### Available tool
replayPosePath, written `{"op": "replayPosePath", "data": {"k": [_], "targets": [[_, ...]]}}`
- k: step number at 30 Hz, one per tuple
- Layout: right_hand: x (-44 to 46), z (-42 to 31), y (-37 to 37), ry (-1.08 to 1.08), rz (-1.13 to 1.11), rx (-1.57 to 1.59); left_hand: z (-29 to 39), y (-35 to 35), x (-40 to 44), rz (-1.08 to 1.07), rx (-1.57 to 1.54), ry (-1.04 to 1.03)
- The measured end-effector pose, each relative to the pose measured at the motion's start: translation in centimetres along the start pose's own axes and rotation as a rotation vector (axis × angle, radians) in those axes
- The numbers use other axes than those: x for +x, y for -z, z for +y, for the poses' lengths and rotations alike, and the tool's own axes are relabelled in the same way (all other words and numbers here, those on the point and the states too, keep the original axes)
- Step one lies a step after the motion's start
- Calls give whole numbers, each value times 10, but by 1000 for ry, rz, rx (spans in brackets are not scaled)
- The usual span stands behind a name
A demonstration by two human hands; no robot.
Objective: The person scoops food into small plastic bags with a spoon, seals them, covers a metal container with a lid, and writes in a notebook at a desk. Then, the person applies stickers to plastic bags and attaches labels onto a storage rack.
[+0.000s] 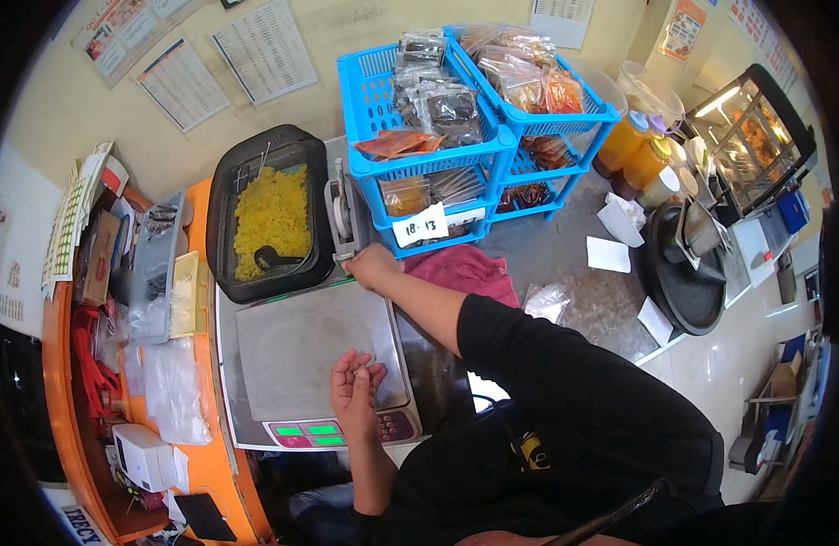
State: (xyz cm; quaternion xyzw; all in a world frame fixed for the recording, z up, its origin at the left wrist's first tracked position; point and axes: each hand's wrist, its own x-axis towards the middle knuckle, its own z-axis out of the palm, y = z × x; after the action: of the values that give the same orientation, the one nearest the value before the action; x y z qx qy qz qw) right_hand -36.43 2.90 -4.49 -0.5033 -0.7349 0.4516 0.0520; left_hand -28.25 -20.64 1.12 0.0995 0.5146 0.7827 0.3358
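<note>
My right hand (376, 267) reaches across, its fingers closed at the near end of a grey dispenser-like device (343, 218); the fingertips are partly hidden. Over the metal plate of a weighing scale (301, 341), my left hand (356, 387) has its fingers loosely curled and apart, with nothing clearly visible in them. Green displays (308, 429) are lit on the scale's near edge. Beyond the scale, a black roasting pan (221, 218) holds yellow rice (272, 214) and a black spoon (276, 258). A dark red cloth (465, 271) lies right of my right hand.
Blue baskets (369, 105) with packets stand behind the cloth. Sauce bottles (645, 164) and a round black tray (688, 296) are on the right. Plastic bags (176, 391) lie on the orange counter at left. A clear bag (547, 302) rests on the metal table (574, 314).
</note>
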Motion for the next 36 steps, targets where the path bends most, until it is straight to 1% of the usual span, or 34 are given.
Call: {"op": "replayPosePath", "data": {"k": [3, 5, 6, 9, 12, 15, 17, 18, 19, 21, 22, 24, 26, 28, 29, 32, 35, 36], "targets": [[-2, -17, 12, -24, 41, -126, 1, -4, -3, 11, 34, -14], [16, -7, -9, -49, 64, -188, 4, -10, -7, 0, 33, -11], [13, -9, -7, -63, 75, -216, 6, -14, -10, -7, 36, -9], [0, -6, 1, 22, 39, -84, 10, -20, -17, -32, 59, -28], [-16, 21, -2, 607, 303, 203, 2, -22, -15, -42, 67, 8], [-83, 39, 45, 794, 184, 515, -9, -30, 2, -27, 36, 31], [-99, 69, 63, 817, 246, 576, -17, -42, 19, -27, -5, 18], [-101, 83, 73, 752, 240, 634, -21, -51, 28, -30, -25, 14], [-103, 95, 84, 688, 233, 690, -24, -64, 38, -58, -27, 52], [-103, 109, 111, 654, 227, 771, -28, -94, 58, -113, -25, 129], [-102, 111, 125, 639, 223, 812, -32, -108, 68, -106, -10, 170], [-106, 111, 151, 638, 266, 733, -39, -137, 88, -96, 21, 252], [-103, 110, 167, 672, 315, 675, -47, -157, 109, -77, 24, 280], [-104, 107, 174, 599, 275, 712, -49, -173, 120, -27, 4, 301], [-103, 105, 177, 564, 255, 732, -56, -172, 126, -11, 3, 279], [-91, 110, 172, 485, 177, 662, -75, -166, 142, 54, 35, 200], [-90, 98, 173, 564, 237, 501, -79, -159, 147, 36, 46, 152], [-83, 98, 168, 569, 248, 511, -77, -161, 148, 44, 69, 146]]}}
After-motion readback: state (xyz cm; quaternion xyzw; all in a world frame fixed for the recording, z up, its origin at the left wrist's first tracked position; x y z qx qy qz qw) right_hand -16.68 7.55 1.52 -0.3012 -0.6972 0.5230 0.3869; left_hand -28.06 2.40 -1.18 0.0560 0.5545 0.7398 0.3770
